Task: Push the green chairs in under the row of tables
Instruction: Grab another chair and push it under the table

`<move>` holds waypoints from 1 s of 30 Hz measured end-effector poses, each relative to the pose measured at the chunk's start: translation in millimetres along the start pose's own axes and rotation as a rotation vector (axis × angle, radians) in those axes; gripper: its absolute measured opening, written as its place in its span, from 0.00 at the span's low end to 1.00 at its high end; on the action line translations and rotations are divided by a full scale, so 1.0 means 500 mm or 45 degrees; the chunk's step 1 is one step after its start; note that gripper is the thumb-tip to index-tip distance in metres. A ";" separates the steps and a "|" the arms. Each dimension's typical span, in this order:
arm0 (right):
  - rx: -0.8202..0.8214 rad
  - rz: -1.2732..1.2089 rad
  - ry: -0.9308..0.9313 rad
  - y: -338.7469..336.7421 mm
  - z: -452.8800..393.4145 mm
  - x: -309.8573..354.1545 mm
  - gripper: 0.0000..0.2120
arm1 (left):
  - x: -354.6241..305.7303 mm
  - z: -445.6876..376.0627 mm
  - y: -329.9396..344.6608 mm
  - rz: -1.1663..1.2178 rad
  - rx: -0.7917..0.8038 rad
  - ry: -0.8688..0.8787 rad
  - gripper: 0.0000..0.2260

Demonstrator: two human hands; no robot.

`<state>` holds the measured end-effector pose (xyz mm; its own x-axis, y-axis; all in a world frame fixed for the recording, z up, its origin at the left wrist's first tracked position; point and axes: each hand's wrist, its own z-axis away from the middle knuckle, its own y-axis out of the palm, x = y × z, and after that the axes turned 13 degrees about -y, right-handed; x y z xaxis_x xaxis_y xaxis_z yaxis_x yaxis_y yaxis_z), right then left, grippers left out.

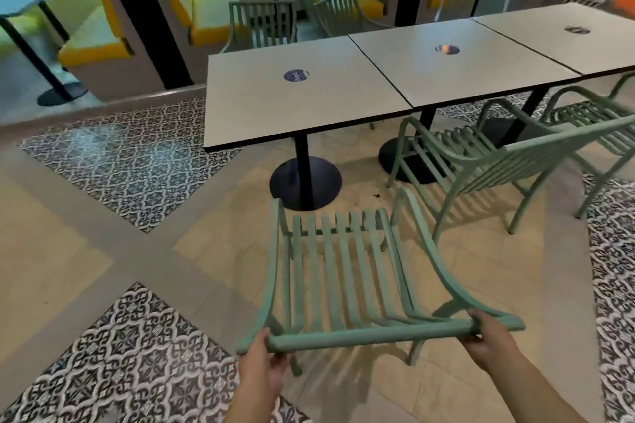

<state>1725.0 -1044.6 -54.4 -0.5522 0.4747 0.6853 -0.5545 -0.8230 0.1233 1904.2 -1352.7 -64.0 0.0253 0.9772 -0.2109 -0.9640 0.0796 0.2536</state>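
Cafe floor: beige tiles [474, 278] broken by patterned black-and-white panels [137, 161]. Yellow booth seats [213, 15] and dark posts along the far windows, blurred.

I see a row of three pale square tables [302, 96] running from centre toward the right edge, each on a black pedestal with a round base [305, 182]. Each top carries a small round sticker [296, 75].

Near chair [338, 271], green slatted metal, sits directly below my view, its seat facing the first table. Its front legs stand near the round base; the seat is not under the tabletop.

Left hand [264, 362]: reaches up from below, fingers curled around the left end of the chair's top rail. Closed on the rail.

Right hand [488, 336]: comes in from lower right, forearm angled inward, fingers wrapped over the right end of the same rail. Also gripping.

Both hands sit at the rail's two ends, the rail lying between them, roughly level.

Second chair [481, 161] stands to the right, turned at an angle, seat partly under the middle table. Third chair [591, 117] beyond it at the right edge, by the last table. Two more green chairs [263, 24] stand on the far side.
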 end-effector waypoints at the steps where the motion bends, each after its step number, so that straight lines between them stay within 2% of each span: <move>1: -0.076 0.023 -0.023 0.003 -0.005 0.002 0.20 | -0.003 -0.003 0.003 0.036 -0.049 -0.017 0.18; 3: -0.154 0.067 -0.034 0.019 -0.003 0.007 0.25 | -0.009 -0.005 0.006 0.035 -0.110 -0.049 0.18; 6: -0.114 0.125 0.003 0.040 -0.017 0.021 0.18 | -0.015 -0.005 0.018 0.028 -0.084 -0.094 0.09; 8: -0.103 0.159 0.027 0.061 -0.026 0.046 0.17 | -0.016 -0.015 0.041 0.059 -0.046 -0.075 0.03; 11: -0.067 0.150 -0.002 0.105 -0.051 0.076 0.19 | -0.027 -0.039 0.079 0.058 -0.029 -0.064 0.01; 14: -0.049 0.158 -0.022 0.157 -0.079 0.097 0.25 | -0.045 -0.049 0.128 0.043 -0.033 -0.037 0.03; 24: 0.021 0.160 -0.106 0.370 -0.131 0.137 0.30 | -0.157 -0.087 0.276 0.077 -0.110 0.064 0.06; 30: 0.064 0.168 -0.102 0.497 -0.164 0.128 0.27 | -0.252 -0.128 0.362 0.121 -0.167 0.098 0.08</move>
<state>1500.9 -1193.1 -38.5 -0.5658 0.3364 0.7529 -0.4472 -0.8922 0.0626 1709.3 -1474.1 -52.2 -0.0831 0.9608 -0.2646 -0.9875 -0.0437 0.1517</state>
